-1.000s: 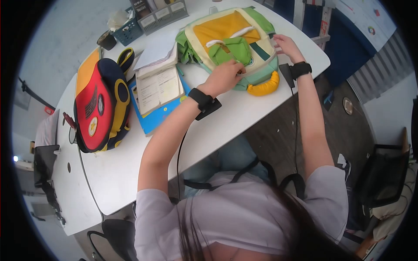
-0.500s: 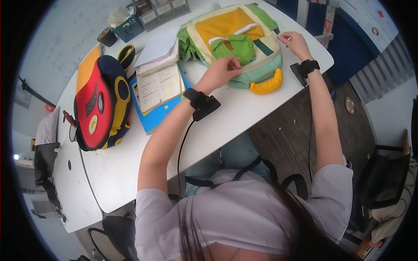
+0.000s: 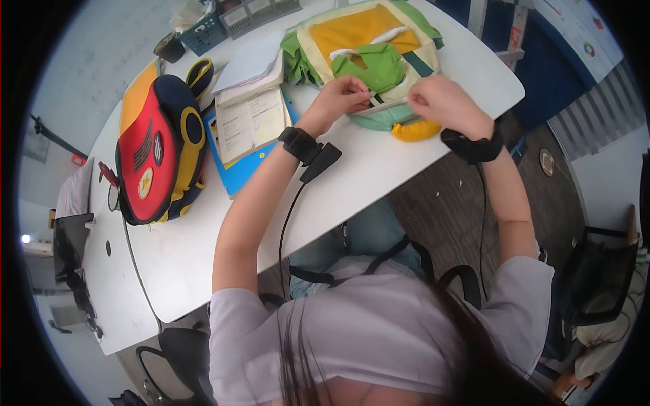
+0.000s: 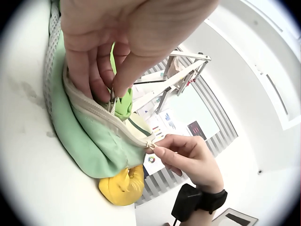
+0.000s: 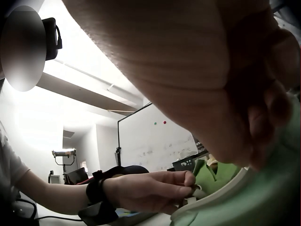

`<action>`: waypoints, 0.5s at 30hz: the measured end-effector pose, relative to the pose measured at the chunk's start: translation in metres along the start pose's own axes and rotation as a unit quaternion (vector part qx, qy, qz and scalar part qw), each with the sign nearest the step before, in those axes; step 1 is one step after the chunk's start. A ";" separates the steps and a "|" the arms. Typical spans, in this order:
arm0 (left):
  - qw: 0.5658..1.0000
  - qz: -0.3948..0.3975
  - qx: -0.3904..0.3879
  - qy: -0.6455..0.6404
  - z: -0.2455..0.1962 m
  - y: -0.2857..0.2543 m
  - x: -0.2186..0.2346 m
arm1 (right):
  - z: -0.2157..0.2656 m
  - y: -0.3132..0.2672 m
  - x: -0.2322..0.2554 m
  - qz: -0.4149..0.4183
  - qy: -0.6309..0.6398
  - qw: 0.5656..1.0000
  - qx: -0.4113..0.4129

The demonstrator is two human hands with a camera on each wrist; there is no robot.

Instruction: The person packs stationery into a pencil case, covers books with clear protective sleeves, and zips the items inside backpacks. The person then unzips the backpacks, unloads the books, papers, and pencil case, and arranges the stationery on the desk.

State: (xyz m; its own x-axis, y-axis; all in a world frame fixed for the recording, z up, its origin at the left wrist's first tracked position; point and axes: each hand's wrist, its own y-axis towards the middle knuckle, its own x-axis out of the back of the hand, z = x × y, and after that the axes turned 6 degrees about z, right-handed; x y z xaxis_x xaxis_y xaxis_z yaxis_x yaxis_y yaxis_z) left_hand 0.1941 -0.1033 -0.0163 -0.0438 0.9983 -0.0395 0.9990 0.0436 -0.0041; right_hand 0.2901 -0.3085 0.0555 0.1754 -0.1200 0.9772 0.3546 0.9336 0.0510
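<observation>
A green, cream and yellow backpack (image 3: pixel 423 51) lies on the table, its zipped edge (image 4: pixel 96 109) towards the person. My left hand (image 3: pixel 338 101) pinches a small zipper pull (image 4: pixel 112 96) at the near left part of that edge. Further right along the same zip, my right hand (image 3: pixel 450 105) pinches a cord-like zipper pull (image 4: pixel 150 146) between thumb and forefinger. A puffy yellow handle (image 3: pixel 414 130) sticks out just below the right hand. Crumpled green cloth (image 3: pixel 379 68) lies on the backpack's front, beyond the left hand's fingertips.
Left of the backpack, an open book (image 3: pixel 250 125) and papers rest on a blue folder (image 3: pixel 237 174). A red, navy and yellow bag (image 3: pixel 145 162) stands further left. At the back are a teal basket (image 3: pixel 202 35) and a grey organizer (image 3: pixel 261 17). The white table's (image 3: pixel 325 176) near edge faces the person.
My right hand has come from the backpack's right side round to its near edge, closer to the left hand. The left hand has shifted slightly left along that edge.
</observation>
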 end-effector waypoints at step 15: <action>0.898 -0.078 -0.180 0.393 -0.018 -0.027 -0.028 | 0.010 0.029 -0.025 -0.010 0.255 0.964 0.072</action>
State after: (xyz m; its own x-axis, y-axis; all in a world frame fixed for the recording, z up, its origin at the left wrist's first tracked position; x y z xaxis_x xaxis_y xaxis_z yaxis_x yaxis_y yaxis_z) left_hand 0.1684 -0.1318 0.0034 -0.3091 0.6925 0.6518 0.9232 0.0540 0.3805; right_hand 0.2867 -0.2746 0.0348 0.6116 -0.2552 0.7489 0.2380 0.9621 0.1335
